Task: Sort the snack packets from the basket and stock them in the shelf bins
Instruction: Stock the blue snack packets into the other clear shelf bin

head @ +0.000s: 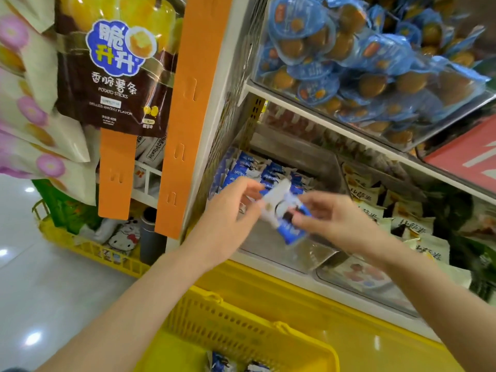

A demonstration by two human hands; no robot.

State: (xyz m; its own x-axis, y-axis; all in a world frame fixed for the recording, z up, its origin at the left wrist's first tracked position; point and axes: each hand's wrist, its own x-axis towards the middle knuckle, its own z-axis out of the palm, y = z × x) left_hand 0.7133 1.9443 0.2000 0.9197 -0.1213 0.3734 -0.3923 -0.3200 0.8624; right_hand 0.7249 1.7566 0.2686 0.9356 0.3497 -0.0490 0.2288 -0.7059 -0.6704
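White metal shelving (316,111) holds a clear plastic bin (281,255) lined with flat blue packets (243,167); just above it, the left hand (228,210) and right hand (332,218) pinch glossy blue-and-white snack packets (288,228) between curled fingers. Below sits a latticed yellow basket (241,326).

The packet (288,221) is blue and white with a dark patch, and the basket (241,326) is yellow, its wall a grid of slots. The hanging strips (188,103) are orange. The chip bag (112,84) is dark brown with a blue-and-white badge, and the sign (467,159) is red with white marks.
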